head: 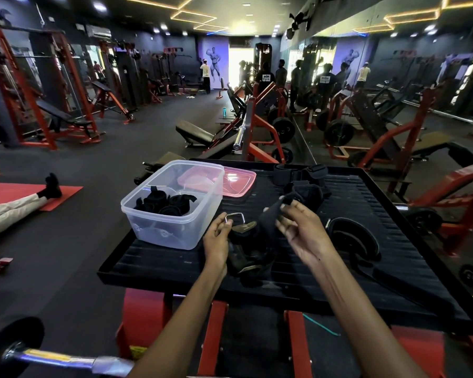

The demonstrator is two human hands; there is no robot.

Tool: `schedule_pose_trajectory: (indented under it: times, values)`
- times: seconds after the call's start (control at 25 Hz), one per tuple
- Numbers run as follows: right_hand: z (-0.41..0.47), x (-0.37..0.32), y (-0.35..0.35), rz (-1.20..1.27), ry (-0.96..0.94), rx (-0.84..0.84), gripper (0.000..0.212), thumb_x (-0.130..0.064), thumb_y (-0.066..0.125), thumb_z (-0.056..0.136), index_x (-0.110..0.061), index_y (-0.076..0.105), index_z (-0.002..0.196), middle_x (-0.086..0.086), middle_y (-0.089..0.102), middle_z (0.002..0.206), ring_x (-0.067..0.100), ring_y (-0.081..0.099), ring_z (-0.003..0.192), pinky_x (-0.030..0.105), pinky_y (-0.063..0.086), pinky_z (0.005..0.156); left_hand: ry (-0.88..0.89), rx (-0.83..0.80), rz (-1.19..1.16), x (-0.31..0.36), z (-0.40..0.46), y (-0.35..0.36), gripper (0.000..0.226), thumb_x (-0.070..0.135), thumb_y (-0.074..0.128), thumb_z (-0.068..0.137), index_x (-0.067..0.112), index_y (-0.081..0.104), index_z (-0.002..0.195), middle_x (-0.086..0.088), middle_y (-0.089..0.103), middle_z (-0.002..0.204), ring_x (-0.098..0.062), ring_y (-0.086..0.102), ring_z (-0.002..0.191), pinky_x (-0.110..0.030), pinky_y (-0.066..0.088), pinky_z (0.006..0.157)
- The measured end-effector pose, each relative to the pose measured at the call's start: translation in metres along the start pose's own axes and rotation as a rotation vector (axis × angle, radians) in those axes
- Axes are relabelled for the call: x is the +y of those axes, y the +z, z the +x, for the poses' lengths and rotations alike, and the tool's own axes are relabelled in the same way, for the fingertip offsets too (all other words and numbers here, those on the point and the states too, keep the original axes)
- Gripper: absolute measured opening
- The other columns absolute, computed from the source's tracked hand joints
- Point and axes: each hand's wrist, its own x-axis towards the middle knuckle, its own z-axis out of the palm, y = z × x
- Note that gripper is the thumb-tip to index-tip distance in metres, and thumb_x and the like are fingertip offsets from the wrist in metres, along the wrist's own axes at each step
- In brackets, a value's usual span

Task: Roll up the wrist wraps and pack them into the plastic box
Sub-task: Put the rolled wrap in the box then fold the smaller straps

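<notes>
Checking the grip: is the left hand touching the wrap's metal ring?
Touching. The head view shows the left hand pinching the metal ring at its left corner.

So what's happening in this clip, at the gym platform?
A person is handling a black fabric wrist wrap over a black ribbed platform. The left hand pinches its metal buckle ring; the right hand grips the strap. Several rolled wraps already sit in the clear plastic box; its pink lid lies behind.
</notes>
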Motion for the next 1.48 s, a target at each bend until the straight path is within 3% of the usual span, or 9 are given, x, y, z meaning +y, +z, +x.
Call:
schedule_pose_trajectory:
  times: [0.2, 0.36, 0.52, 0.64, 1.04, 1.16, 1.24, 1.32, 1.48]
  values:
    - [0.004, -0.005, 0.009, -0.071, -0.037, 0.006, 0.007, -0.017, 0.057, 0.09, -0.012, 0.062, 0.092, 0.003, 0.067, 0.075, 0.012, 0.061, 0.062, 0.025, 0.052, 0.061, -0.014, -0.009, 0.004, 0.0, -0.001, -0.001, 0.038, 0.006, 0.057, 0.09, 0.002, 0.053, 0.127, -0.003, 0.061, 0.114, -0.012, 0.055, 0.106, -0.022, 0.042, 0.097]
    - [0.01, 0.001, 0.015, -0.54, -0.082, 0.07, 0.007, -0.01, 0.054, 0.093, -0.007, 0.058, 0.087, 0.008, 0.057, 0.062, 0.014, 0.055, 0.047, 0.023, 0.048, 0.043, -0.043, -0.005, -0.02, 0.002, -0.002, 0.001, 0.038, 0.009, 0.059, 0.09, 0.002, 0.054, 0.126, -0.006, 0.06, 0.122, -0.012, 0.056, 0.108, -0.023, 0.042, 0.098]
    - [0.033, 0.026, 0.013, -0.916, -0.002, 0.098, 0.016, -0.002, 0.068, 0.081, -0.005, 0.066, 0.096, 0.005, 0.062, 0.076, 0.016, 0.058, 0.073, 0.023, 0.046, 0.067, 0.028, -0.061, -0.014, 0.003, -0.003, 0.0, 0.032, 0.003, 0.053, 0.091, 0.007, 0.057, 0.123, -0.008, 0.061, 0.123, -0.013, 0.057, 0.109, -0.02, 0.043, 0.098]
    - [0.042, 0.034, 0.017, -1.082, -0.039, 0.154, 0.008, -0.008, 0.072, 0.077, -0.006, 0.072, 0.085, 0.004, 0.065, 0.079, 0.014, 0.058, 0.075, 0.019, 0.042, 0.062, 0.097, -0.109, 0.056, 0.005, -0.004, -0.001, 0.031, 0.001, 0.05, 0.092, 0.015, 0.06, 0.118, -0.001, 0.062, 0.12, -0.006, 0.057, 0.108, -0.013, 0.044, 0.093]
    - [0.059, 0.052, 0.016, -1.12, -0.099, 0.19, 0.021, -0.011, 0.075, 0.076, -0.013, 0.056, 0.086, -0.002, 0.058, 0.072, 0.019, 0.057, 0.079, 0.026, 0.04, 0.071, 0.184, -0.159, 0.216, 0.0, -0.001, -0.004, 0.03, 0.002, 0.051, 0.091, 0.023, 0.066, 0.106, -0.009, 0.062, 0.122, -0.013, 0.057, 0.112, -0.024, 0.04, 0.101]
    - [0.067, 0.053, 0.014, -1.3, -0.015, 0.019, 0.026, -0.017, 0.062, 0.085, -0.013, 0.058, 0.11, 0.013, 0.058, 0.115, 0.026, 0.052, 0.107, 0.029, 0.039, 0.094, 0.199, -0.15, 0.266, -0.001, 0.001, -0.003, 0.029, 0.0, 0.052, 0.09, 0.022, 0.067, 0.1, -0.014, 0.06, 0.12, -0.018, 0.057, 0.111, -0.022, 0.043, 0.101]
    - [0.067, 0.052, 0.019, -1.37, 0.063, -0.097, 0.028, -0.024, 0.048, 0.082, -0.033, 0.067, 0.1, 0.006, 0.063, 0.119, 0.025, 0.046, 0.121, 0.037, 0.035, 0.107, 0.2, -0.136, 0.275, -0.001, 0.0, -0.002, 0.026, -0.001, 0.051, 0.09, 0.017, 0.067, 0.098, -0.016, 0.059, 0.119, -0.016, 0.057, 0.106, -0.015, 0.044, 0.095]
    - [0.072, 0.051, 0.019, -1.298, 0.064, -0.082, 0.029, -0.025, 0.044, 0.074, -0.038, 0.07, 0.074, 0.001, 0.071, 0.106, 0.025, 0.055, 0.115, 0.04, 0.042, 0.102, 0.194, -0.134, 0.259, -0.003, 0.001, -0.003, 0.025, -0.001, 0.05, 0.091, 0.018, 0.066, 0.096, -0.016, 0.06, 0.117, -0.017, 0.058, 0.104, -0.022, 0.045, 0.097]
    - [0.073, 0.047, 0.016, -1.149, -0.015, -0.063, 0.019, -0.022, 0.061, 0.086, -0.009, 0.074, 0.088, 0.008, 0.073, 0.098, 0.016, 0.063, 0.09, 0.029, 0.044, 0.081, 0.123, -0.088, 0.168, -0.004, -0.001, -0.002, 0.029, 0.002, 0.051, 0.092, 0.019, 0.055, 0.115, -0.001, 0.06, 0.106, -0.013, 0.056, 0.097, -0.026, 0.044, 0.093]
